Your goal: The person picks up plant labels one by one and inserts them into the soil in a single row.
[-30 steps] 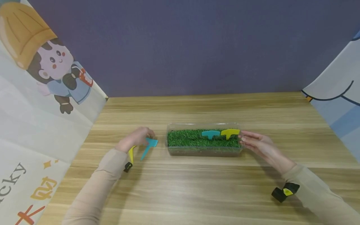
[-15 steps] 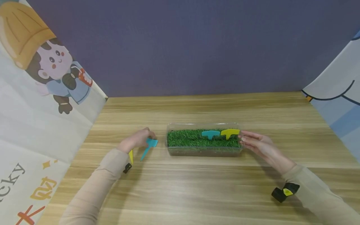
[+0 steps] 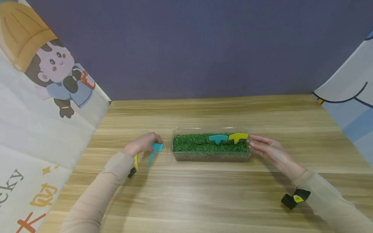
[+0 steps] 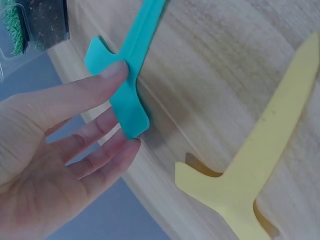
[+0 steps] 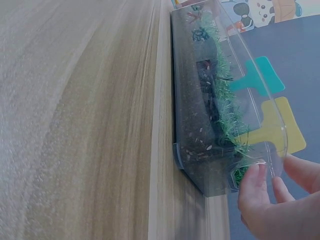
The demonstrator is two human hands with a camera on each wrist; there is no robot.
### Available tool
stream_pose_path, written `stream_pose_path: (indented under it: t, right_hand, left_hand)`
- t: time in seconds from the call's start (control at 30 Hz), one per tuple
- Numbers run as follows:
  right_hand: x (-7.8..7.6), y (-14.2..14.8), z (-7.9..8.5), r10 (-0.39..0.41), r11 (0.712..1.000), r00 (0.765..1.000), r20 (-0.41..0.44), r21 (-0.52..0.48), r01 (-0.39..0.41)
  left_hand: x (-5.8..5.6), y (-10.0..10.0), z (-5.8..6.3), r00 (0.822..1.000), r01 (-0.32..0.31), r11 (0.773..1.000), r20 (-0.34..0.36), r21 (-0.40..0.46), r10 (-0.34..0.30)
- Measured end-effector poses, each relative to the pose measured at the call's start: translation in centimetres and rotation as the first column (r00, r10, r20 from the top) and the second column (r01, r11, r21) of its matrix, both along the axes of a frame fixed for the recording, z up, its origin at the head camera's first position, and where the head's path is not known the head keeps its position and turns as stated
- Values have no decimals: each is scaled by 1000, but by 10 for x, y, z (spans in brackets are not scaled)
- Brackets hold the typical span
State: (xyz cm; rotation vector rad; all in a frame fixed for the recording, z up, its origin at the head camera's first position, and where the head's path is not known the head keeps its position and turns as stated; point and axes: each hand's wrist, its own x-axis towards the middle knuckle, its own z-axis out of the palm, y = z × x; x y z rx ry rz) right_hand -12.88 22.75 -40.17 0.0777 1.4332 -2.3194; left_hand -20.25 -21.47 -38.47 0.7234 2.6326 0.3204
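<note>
In the left wrist view my left hand pinches a blue T-shaped plant label, thumb on its face and fingers beneath its head. That label's pointed stem slants down close over the table. Beside it lies a yellow plant label, partly hidden by the left wrist in the head view. A clear plastic planter box with soil and artificial grass stands mid-table. Two labels stand upright in the grass, one blue, one yellow. At the box's right end, my right hand grips the rim between thumb and fingers.
The wooden table reaches back to a dark blue wall. Printed cartoon sheets hang at the left and right. Each wrist wears a small black camera.
My left hand has shifted very slightly to the right, and the blue label's stem stands a little steeper. The right hand and the planter box have stayed put.
</note>
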Motion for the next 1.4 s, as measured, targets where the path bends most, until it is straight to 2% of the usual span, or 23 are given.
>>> stream_pose_path:
  t: [0.5,0.87,1.4]
  right_hand:
    - [0,0,0,6,1000,1000,-11,21,-6]
    - [0,0,-1,11,1000,1000,-21,25,-10]
    - [-1,0,0,-1,999,1000,-2,49,1]
  left_hand:
    - [-1,-1,-1,999,-47,998,-15,-34,46]
    - [-3,0,7,999,-53,999,10,-5,53]
    - [-6,-7,23,996,-72,985,63,155,62]
